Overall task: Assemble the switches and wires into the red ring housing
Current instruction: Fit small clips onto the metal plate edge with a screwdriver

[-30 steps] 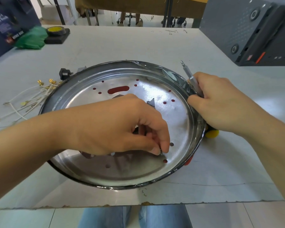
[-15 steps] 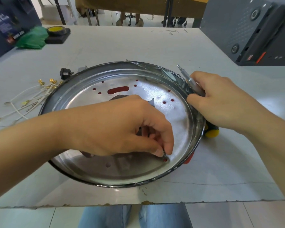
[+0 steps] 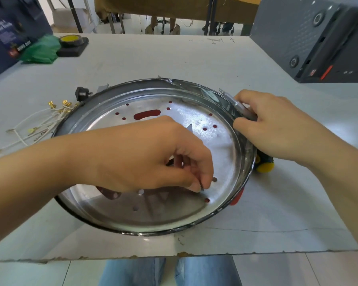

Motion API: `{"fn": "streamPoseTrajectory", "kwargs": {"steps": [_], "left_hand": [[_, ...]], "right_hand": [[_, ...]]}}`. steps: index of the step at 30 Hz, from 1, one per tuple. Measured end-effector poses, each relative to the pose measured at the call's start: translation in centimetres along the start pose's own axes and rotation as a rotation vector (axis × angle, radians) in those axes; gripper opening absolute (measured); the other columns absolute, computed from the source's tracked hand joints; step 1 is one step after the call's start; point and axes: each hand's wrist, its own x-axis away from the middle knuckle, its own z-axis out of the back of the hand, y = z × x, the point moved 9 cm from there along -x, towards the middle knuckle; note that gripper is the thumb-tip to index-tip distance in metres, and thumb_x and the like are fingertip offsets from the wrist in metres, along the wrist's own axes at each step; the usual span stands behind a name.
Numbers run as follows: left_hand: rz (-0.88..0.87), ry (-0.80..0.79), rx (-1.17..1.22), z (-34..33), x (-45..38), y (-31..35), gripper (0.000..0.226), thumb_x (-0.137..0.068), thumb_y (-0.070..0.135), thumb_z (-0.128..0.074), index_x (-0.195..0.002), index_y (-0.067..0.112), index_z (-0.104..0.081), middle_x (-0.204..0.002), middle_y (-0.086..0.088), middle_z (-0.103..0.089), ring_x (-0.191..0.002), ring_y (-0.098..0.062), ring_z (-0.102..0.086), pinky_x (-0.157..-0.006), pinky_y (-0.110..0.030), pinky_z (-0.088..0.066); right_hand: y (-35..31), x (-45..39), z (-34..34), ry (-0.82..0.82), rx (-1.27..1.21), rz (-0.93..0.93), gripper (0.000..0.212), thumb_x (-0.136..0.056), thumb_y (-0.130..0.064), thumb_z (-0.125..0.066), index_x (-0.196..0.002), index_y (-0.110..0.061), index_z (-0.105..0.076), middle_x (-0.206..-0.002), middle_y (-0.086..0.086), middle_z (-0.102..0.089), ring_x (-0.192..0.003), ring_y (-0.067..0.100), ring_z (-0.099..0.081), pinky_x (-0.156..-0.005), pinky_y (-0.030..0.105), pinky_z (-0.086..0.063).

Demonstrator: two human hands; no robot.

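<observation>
Table [image 3: 194, 58] first: white top, chipped along the near edge. Centre of it, the housing [image 3: 103, 221], with a shiny perforated plate [image 3: 174, 211] seated inside it; red shows through the plate's slot and small holes and at one spot under the right rim. Nothing loose lies in the plate that I can see, apart from what you're pinching. Your left hand [image 3: 151, 157] reaches over the plate, thumb and forefinger closed on something tiny near a hole at the right-front; too small to identify. Your right hand [image 3: 277, 129] is curled closed on the right rim and grips a screwdriver [image 3: 239, 107], metal shaft pointing away from you, yellow handle end poking out below the wrist. Far right, a dark computer case [image 3: 310, 38]. Far left, a green bag [image 3: 40, 51] beside a tape roll [image 3: 70, 41]. Left of the housing, touching its rim, a bundle of white wires [image 3: 35, 124] with brass terminals. Just behind them, a small black switch [image 3: 83, 93] against the rim.
</observation>
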Motion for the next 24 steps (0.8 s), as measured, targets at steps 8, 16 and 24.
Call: {"fn": "streamPoseTrajectory", "kwargs": {"steps": [8, 16, 24], "left_hand": [[0.011, 0.015, 0.014, 0.2, 0.3, -0.8, 0.011, -0.081, 0.029, -0.064, -0.089, 0.025, -0.071, -0.076, 0.01, -0.067, -0.075, -0.013, -0.064, -0.068, -0.017, -0.046], [-0.027, 0.068, -0.001, 0.3, 0.2, -1.0, 0.01, -0.082, 0.033, -0.065, -0.09, 0.029, -0.069, -0.075, 0.013, -0.065, -0.073, -0.012, -0.064, -0.063, -0.03, -0.051], [-0.013, 0.033, 0.019, -0.2, -0.2, -0.2, 0.009, -0.081, 0.028, -0.066, -0.087, 0.024, -0.072, -0.078, 0.008, -0.068, -0.075, -0.013, -0.064, -0.067, -0.024, -0.05]], "right_hand": [[0.0, -0.4, 0.0, -0.023, 0.045, 0.011, 0.018, -0.091, -0.019, -0.046, -0.106, -0.024, -0.056, -0.081, -0.002, -0.059, -0.073, 0.013, -0.054, -0.07, 0.036, -0.048], [-0.3, -0.4, -0.2, -0.053, 0.014, 0.044, 0.017, -0.091, -0.016, -0.046, -0.079, -0.028, -0.049, -0.069, -0.002, -0.051, -0.059, 0.012, -0.046, -0.049, 0.029, -0.031], [-0.3, -0.4, -0.1, -0.031, 0.004, 0.043, 0.034, -0.09, -0.013, -0.046, -0.063, -0.026, -0.032, -0.059, -0.001, -0.04, -0.051, 0.014, -0.035, -0.041, 0.015, -0.03]]}}
